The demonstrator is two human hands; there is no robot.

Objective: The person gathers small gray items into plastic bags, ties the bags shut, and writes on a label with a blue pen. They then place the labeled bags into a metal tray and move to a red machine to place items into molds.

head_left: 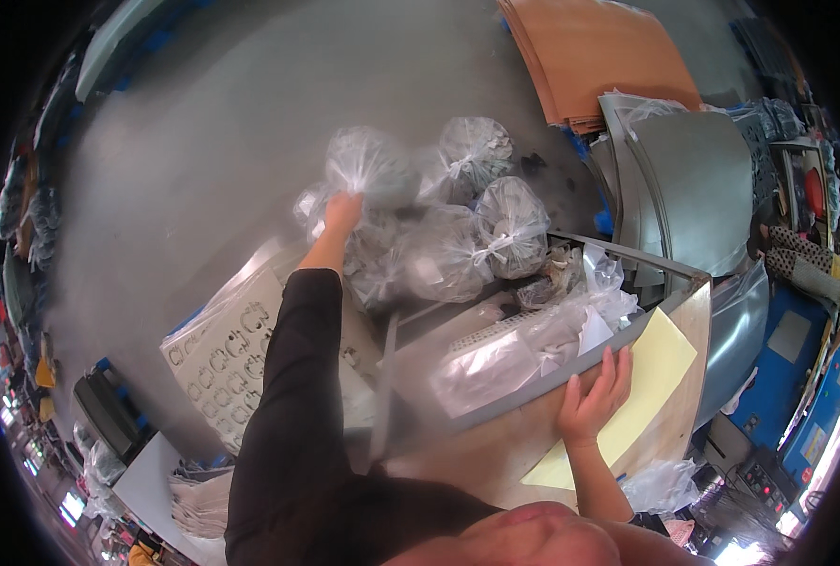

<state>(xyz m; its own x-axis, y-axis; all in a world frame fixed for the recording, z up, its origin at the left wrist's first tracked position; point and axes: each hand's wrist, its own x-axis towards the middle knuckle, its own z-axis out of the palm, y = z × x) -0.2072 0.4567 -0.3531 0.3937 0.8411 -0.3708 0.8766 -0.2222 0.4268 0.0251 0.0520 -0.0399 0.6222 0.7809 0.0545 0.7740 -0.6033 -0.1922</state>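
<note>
My left arm stretches far forward, and my left hand (343,211) is closed round the gathered neck of a clear plastic bag (371,162). What that bag contains is blurred. Just beyond the table, other tied clear bags crowd together, among them one bag (514,226) with a knotted top and another bag (477,149) behind it. My right hand (597,401) rests with fingers apart on the grey metal rim (533,382) of a frame on the wooden table. Inside the frame lie crumpled clear plastic (486,368) and a perforated strip (495,330).
A yellow sheet (651,368) lies beside my right hand on the table. Left of the frame stands a stack of sheets with cut-out shapes (222,363). Orange sheets (609,57) and grey sheets (698,179) are stacked at the far right. Grey floor (203,141) spreads ahead.
</note>
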